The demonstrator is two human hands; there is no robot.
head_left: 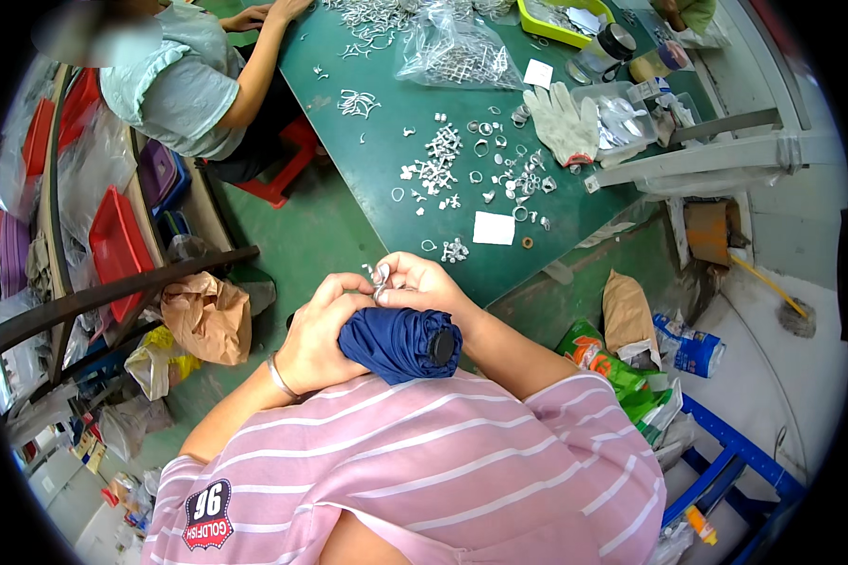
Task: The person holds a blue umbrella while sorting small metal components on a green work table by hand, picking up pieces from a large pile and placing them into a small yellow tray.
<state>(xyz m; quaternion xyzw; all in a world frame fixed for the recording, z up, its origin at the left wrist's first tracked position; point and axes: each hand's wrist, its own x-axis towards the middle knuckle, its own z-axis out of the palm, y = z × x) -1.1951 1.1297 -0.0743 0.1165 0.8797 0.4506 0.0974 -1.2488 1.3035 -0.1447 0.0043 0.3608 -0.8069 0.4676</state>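
Observation:
My left hand and my right hand meet in front of my chest, just off the table's near corner. Pinched between their fingertips are small silvery metal pieces, perhaps ring parts; fingers partly cover them, and their exact kind is unclear. A folded navy umbrella with a black end lies across my wrists, against my striped shirt. Nearest on the green table are a small cluster of silvery pieces, a white paper square and several loose rings.
Beyond lie a pile of castings, a clear bag of metal parts, a white glove and a plastic tub. A co-worker sits at the left edge. Shelves with red trays stand left; bags lie right.

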